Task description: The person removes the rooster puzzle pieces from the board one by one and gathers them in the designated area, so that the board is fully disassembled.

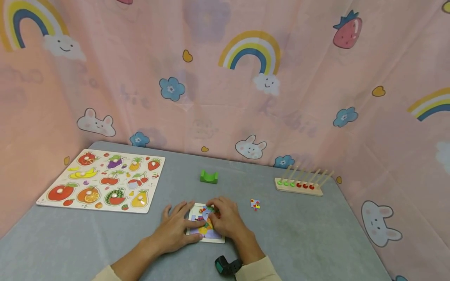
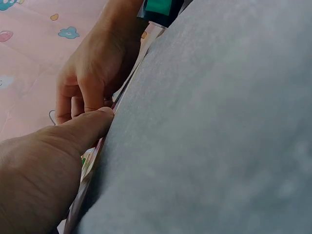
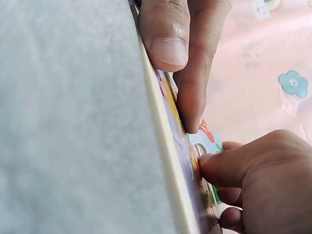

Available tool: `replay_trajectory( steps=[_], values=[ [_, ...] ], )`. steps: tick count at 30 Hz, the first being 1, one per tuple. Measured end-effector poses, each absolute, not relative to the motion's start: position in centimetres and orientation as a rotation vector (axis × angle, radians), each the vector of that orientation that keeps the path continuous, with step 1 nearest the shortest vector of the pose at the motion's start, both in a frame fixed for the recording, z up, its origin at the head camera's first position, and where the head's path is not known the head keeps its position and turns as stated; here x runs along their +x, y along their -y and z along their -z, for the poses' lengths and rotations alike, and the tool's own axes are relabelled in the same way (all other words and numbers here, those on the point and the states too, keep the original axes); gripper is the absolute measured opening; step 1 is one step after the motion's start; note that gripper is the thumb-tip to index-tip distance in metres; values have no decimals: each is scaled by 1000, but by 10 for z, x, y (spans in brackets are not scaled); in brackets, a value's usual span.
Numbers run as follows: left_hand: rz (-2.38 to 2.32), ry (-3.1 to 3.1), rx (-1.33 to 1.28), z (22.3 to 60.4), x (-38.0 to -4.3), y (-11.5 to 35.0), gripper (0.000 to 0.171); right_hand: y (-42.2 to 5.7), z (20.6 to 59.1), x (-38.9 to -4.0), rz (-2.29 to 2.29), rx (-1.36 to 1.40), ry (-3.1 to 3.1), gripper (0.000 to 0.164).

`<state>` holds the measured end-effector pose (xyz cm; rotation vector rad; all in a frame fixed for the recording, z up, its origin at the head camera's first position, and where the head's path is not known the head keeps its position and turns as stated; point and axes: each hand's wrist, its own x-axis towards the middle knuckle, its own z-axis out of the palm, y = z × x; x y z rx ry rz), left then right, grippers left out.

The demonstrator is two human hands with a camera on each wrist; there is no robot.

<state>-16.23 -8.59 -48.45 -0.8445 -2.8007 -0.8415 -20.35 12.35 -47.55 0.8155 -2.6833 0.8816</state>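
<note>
A small jigsaw puzzle in a pale wooden tray point(image 1: 219, 240) lies on the table, partly covered by both hands. My left hand point(image 1: 173, 231) lies across its left side, fingers spread, with thumb and index finger pressing on the pieces. From the right, my right hand point(image 1: 228, 219) reaches over the tray's upper part. In the right wrist view its thumb and fingers pinch a puzzle piece point(image 3: 210, 141) with light blue and green on it, tilted above the picture. One loose puzzle piece point(image 1: 255, 204) lies right of the tray.
A large fruit peg puzzle board point(image 1: 123, 181) lies at the left. Behind the tray stands a green curved block point(image 1: 209, 177). A wooden peg rack point(image 1: 299, 187) with green and red beads is at the back right. A black strap device point(image 1: 227, 266) is by the right wrist.
</note>
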Motion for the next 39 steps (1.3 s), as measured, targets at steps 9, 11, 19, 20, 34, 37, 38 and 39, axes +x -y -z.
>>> replay_trajectory(
  steps=[9,11,19,20,34,37,38,39],
  values=[
    [857,2805,-826,484,-161,86,38,-124,476,-204,-979,831,2688,25],
    [860,2803,-827,484,-162,85,39,-125,476,-204,-1006,828,2684,26],
    [877,2808,-830,483,-163,85,38,-124,473,-204,-1050,791,2743,28],
    [878,2810,-832,483,-163,85,38,-124,472,-205,-1060,784,2748,28],
    [851,2822,-819,480,-161,84,39,-141,444,-201,-1330,730,2628,30],
    [851,2826,-817,480,-161,84,39,-146,436,-200,-1353,722,2596,31],
    [853,2831,-816,480,-161,84,40,-148,433,-200,-1360,720,2586,31],
    [852,2832,-817,481,-161,84,40,-150,430,-199,-1367,719,2577,32]
  ],
)
